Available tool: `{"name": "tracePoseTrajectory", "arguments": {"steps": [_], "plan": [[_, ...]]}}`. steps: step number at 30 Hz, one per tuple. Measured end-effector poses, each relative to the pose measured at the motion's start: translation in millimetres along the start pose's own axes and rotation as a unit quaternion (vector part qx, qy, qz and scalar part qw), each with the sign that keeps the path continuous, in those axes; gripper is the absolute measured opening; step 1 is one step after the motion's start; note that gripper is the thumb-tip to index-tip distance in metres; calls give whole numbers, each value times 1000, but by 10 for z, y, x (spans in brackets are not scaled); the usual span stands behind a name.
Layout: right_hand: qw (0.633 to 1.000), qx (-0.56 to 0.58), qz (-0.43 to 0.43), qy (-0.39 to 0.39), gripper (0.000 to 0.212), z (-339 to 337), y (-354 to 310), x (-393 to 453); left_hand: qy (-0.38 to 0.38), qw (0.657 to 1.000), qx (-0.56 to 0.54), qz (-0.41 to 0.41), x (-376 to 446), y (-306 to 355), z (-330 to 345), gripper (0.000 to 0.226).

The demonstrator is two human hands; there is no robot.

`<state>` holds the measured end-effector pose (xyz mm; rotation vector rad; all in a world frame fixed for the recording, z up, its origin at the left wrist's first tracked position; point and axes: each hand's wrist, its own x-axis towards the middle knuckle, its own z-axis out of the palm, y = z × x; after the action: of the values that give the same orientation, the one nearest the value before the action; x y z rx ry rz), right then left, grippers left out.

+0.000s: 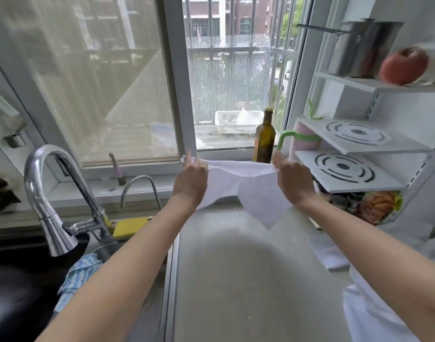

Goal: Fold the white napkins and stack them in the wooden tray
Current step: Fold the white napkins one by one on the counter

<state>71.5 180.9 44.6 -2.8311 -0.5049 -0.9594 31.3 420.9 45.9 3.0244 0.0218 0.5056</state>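
Head view: I have the napkin (246, 183) stretched above the counter (236, 280), left hand (190, 180) and right hand (294, 182) each in a pinching grip on a top corner. It hangs limp and light, so corners seem safest.

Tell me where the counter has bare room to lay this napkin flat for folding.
The widest bare patch of the counter lies below the held napkin, between the sink edge and the folded white cloth. The right edge is crowded with white cloths and the rack.

Two bare forearms, no sleeves, hands (190, 178) without rings or watch
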Motion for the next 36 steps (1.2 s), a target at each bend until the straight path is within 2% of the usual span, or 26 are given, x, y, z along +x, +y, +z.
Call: {"name": "tracePoseTrajectory", "arguments": {"steps": [2, 4, 7, 11, 16, 17, 18, 20, 22, 24, 27, 30, 31, 33, 35, 36], "plan": [[999, -4, -39, -29, 25, 18, 7, -178, -47, 999, 2, 9, -143, -34, 113, 31], [991, -6, -63, -114, 27, 108, 18, -415, -87, 996, -1, 30, -349, -83, 286, 30], [965, -9, -50, -258, 31, 297, -14, -925, -158, 986, -9, 59, -735, -165, 599, 30], [927, 60, 1, -369, 31, 512, -156, -1732, -299, 951, -30, 76, -1256, -169, 988, 22], [862, 50, -18, -504, 26, 725, -227, -2392, -453, 888, -39, 65, -1725, -82, 1269, 23], [855, 36, -73, -513, 25, 731, -230, -2505, -482, 874, -35, 59, -1809, -62, 1296, 27], [852, 36, -91, -514, 21, 738, -241, -2589, -516, 854, -34, 52, -1867, -41, 1295, 31], [833, 67, -85, -542, 15, 752, -264, -2641, -575, 816, -19, 60, -1929, -3, 1284, 31], [791, 107, 6, -603, 29, 724, -314, -2553, -614, 787, 7, 52, -1920, 25, 1255, 23], [752, 103, 31, -650, 44, 632, -340, -2451, -649, 758, 40, 54, -1912, 47, 1228, 29], [696, 54, -15, -716, 33, 540, -333, -2436, -704, 709, 22, -1, -1954, 61, 1229, 44], [631, 22, -53, -774, 31, 499, -316, -2455, -759, 650, -29, -26, -1963, 80, 1194, 46], [622, 21, -52, -781, 30, 481, -302, -2409, -759, 649, -35, -23, -1940, 74, 1167, 43], [624, 48, -34, -779, 23, 476, -239, -2298, -737, 675, -40, -6, -1872, 34, 1136, 36], [659, 101, 1, -745, 11, 486, -175, -2177, -688, 723, -61, -16, -1786, -16, 1148, 30], [683, 126, 24, -719, 15, 517, -144, -2131, -652, 754, -74, -18, -1737, -34, 1176, 27]]}}
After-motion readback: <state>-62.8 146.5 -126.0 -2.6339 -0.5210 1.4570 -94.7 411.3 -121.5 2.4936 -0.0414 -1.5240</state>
